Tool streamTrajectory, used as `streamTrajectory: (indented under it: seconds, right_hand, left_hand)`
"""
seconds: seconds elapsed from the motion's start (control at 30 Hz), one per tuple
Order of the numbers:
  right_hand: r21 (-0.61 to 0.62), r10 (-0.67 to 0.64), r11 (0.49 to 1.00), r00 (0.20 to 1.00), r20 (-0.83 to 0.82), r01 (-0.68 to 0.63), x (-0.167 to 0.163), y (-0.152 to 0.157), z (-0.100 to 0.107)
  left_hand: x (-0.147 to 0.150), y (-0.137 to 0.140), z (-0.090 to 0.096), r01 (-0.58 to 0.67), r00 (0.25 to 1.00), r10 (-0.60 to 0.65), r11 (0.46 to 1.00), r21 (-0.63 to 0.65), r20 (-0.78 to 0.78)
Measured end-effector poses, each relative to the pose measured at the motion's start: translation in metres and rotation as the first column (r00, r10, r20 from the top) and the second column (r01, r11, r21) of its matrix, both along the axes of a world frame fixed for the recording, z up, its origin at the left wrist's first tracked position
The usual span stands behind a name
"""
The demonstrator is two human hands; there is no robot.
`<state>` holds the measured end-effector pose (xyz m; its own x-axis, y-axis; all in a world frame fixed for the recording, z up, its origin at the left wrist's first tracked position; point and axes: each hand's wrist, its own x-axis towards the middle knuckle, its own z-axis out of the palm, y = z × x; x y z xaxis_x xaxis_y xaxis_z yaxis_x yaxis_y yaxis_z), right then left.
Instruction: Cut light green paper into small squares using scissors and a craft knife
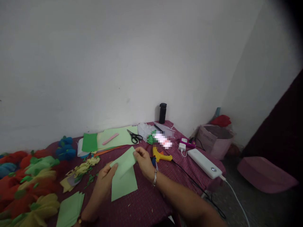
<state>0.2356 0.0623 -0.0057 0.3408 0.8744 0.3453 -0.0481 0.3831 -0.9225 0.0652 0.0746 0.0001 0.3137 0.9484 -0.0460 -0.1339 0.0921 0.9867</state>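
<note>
A light green sheet of paper [124, 187] is held up over the table, its upper part folded or bent forward. My left hand [106, 176] pinches its left edge, thumb on top. At the upper right corner, my right hand [143, 159] grips the same paper between thumb and fingers. A stack of light green paper pieces [70, 208] lies beside my left forearm. Beyond my hands, black-handled scissors [134, 137] and a pink strip [110, 139] rest on larger light green sheets [120, 134]. A yellow glue gun [162, 155] lies just right of my right hand.
Colourful fabric-like flowers [30, 183] crowd the left side, with paper scraps [82, 167] near them. A black bottle [162, 113] stands by the wall. On the right are a white power bank [204, 164], a purple power strip [187, 142], cables and a pink bag [215, 142].
</note>
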Motion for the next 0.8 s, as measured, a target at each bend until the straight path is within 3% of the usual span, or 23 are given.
streamTrajectory:
  seconds: [0.13, 0.23, 0.43, 0.53, 0.57, 0.63, 0.73, 0.8]
  right_hand:
    - [-0.008, 0.071, 0.997, 0.979, 0.191, -0.071, 0.003, 0.002, -0.005]
    - [-0.037, 0.159, 0.987, 0.935, 0.317, -0.155, 0.000, 0.000, -0.008]
    - [-0.055, 0.191, 0.981, 0.875, 0.444, -0.186, -0.006, -0.005, -0.009]
    - [-0.032, 0.126, 0.991, 0.820, 0.559, -0.131, 0.010, -0.001, -0.004]
    - [-0.020, 0.073, 0.997, 0.763, 0.642, -0.078, 0.018, 0.001, -0.003]
    - [-0.033, -0.007, 0.998, 0.556, 0.831, 0.062, 0.035, 0.006, -0.003]
    - [-0.156, 0.106, 0.967, 0.240, 0.965, 0.200, 0.055, 0.012, -0.007]
    - [-0.203, 0.179, 0.950, 0.123, 0.976, 0.236, 0.061, 0.014, -0.012]
  left_hand:
    - [-0.009, 0.013, 0.006, 0.172, 0.965, -0.135, 0.973, 0.155, -0.223]
    - [-0.010, 0.013, 0.013, 0.209, 0.938, -0.126, 0.949, 0.236, -0.323]
    - [-0.003, 0.003, 0.012, 0.274, 0.935, -0.221, 0.947, 0.168, -0.279]
    - [-0.011, 0.010, 0.008, 0.125, 0.982, -0.111, 0.988, 0.089, -0.151]
    - [-0.015, 0.014, 0.007, 0.055, 0.996, -0.051, 0.997, 0.049, -0.078]
    - [-0.023, 0.023, 0.006, -0.075, 0.993, 0.078, 0.997, -0.032, 0.092]
    - [-0.033, 0.036, 0.008, -0.219, 0.908, 0.258, 0.964, -0.152, 0.331]
    - [-0.037, 0.041, 0.009, -0.265, 0.853, 0.331, 0.941, -0.212, 0.403]
